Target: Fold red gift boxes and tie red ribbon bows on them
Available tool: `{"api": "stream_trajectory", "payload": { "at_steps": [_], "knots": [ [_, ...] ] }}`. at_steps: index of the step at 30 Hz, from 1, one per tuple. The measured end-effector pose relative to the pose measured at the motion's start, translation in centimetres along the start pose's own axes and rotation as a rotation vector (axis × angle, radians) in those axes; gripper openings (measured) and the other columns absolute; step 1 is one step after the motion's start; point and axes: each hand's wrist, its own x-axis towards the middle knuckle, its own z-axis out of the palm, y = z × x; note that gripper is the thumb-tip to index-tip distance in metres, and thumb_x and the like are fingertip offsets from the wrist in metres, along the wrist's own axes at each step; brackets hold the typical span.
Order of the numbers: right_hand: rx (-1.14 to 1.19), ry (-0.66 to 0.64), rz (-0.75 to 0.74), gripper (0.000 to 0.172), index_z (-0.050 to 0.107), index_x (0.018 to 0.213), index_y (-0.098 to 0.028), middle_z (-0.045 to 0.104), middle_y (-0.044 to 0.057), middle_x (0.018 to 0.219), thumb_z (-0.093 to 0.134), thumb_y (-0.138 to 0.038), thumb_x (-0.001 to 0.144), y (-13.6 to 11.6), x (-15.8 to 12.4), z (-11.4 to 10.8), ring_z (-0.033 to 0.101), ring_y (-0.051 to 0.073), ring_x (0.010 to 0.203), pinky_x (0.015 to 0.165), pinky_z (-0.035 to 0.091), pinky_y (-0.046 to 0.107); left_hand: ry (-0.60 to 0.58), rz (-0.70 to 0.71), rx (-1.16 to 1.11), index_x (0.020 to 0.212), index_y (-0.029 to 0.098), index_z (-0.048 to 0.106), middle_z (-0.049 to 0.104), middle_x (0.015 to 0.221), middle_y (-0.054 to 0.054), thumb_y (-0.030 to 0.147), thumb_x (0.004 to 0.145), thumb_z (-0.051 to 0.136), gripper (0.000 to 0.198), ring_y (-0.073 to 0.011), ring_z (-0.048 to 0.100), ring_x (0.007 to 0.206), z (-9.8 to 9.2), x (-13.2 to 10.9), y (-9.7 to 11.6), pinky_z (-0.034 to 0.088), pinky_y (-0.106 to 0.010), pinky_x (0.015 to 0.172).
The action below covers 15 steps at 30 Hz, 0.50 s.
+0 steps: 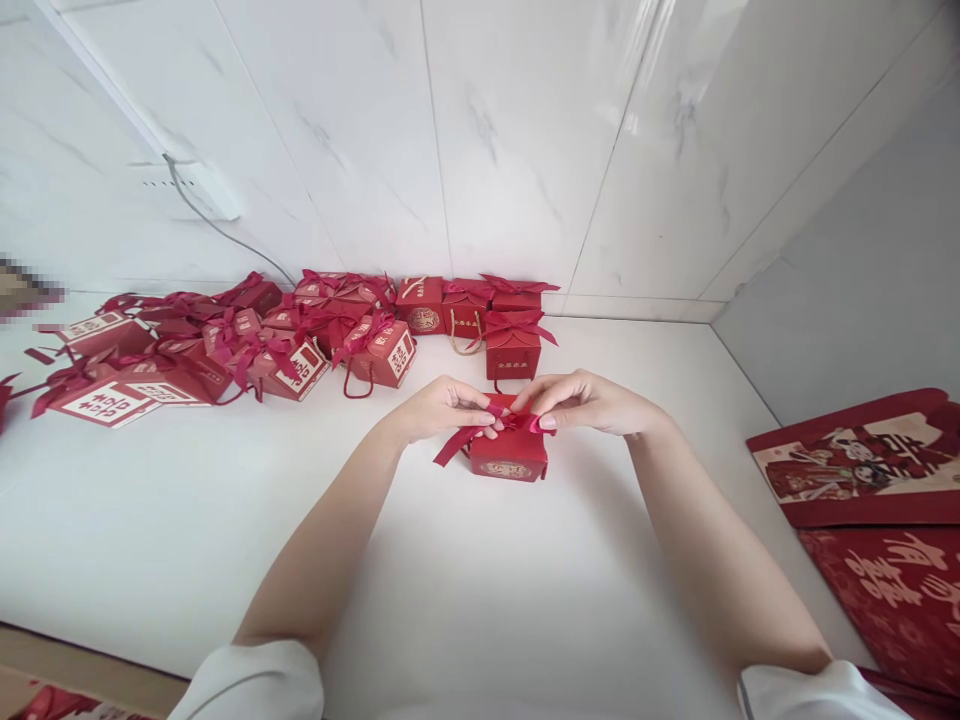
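Note:
A small red gift box (508, 458) with a gold emblem on its front stands on the white table (480, 570). Across its top lies a dark pink ribbon (454, 446), one tail hanging past the left side. My left hand (448, 408) pinches the ribbon at the box's top left. From the right, my right hand (586, 403) pinches the ribbon's other side between thumb and fingers. The two hands' fingertips are close together over the ribbon's middle, and they partly hide it.
Just behind stands a bowed red box (513, 353). Several more red boxes (381, 350) line the marble wall (517, 150) and spread left. A grey cable (225, 226) hangs from a socket. Large red printed bags (885, 590) lie at the right edge.

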Motion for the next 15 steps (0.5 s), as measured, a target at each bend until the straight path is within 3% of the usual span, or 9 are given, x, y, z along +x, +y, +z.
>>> {"api": "stream_trajectory", "payload": {
  "at_steps": [5, 9, 15],
  "knots": [
    [0.079, 0.007, -0.005, 0.015, 0.075, 0.089, -0.020, 0.067, 0.008, 0.106, 0.069, -0.030, 0.080, 1.5, 0.8, 0.3, 0.061, 0.015, 0.081, 0.075, 0.052, 0.033, 0.029, -0.008, 0.062, 0.095, 0.013, 0.071, 0.073, 0.089, -0.010, 0.038, 0.081, 0.064, 0.030, -0.0179, 0.068, 0.085, 0.5, -0.1, 0.3, 0.051, -0.031, 0.084],
    [0.114, 0.044, 0.031, 0.016, 0.075, 0.088, -0.019, 0.068, 0.004, 0.085, 0.072, -0.030, 0.077, 1.6, 0.9, 0.6, 0.060, 0.013, 0.069, 0.069, 0.052, 0.032, 0.041, 0.016, 0.039, 0.093, 0.013, 0.068, 0.073, 0.090, -0.010, 0.038, 0.078, 0.067, 0.029, -0.0187, 0.068, 0.087, 0.8, -0.3, 0.6, 0.051, -0.032, 0.086],
    [0.163, 0.124, 0.109, 0.022, 0.069, 0.086, -0.015, 0.069, 0.003, 0.078, 0.075, -0.033, 0.074, 1.9, 1.1, 0.9, 0.064, 0.014, 0.070, 0.063, 0.052, 0.029, 0.050, 0.044, 0.108, 0.092, 0.014, 0.065, 0.072, 0.091, -0.010, 0.039, 0.080, 0.064, 0.028, -0.0188, 0.068, 0.087, 0.9, -0.3, 0.5, 0.051, -0.032, 0.082]
  ]
}}
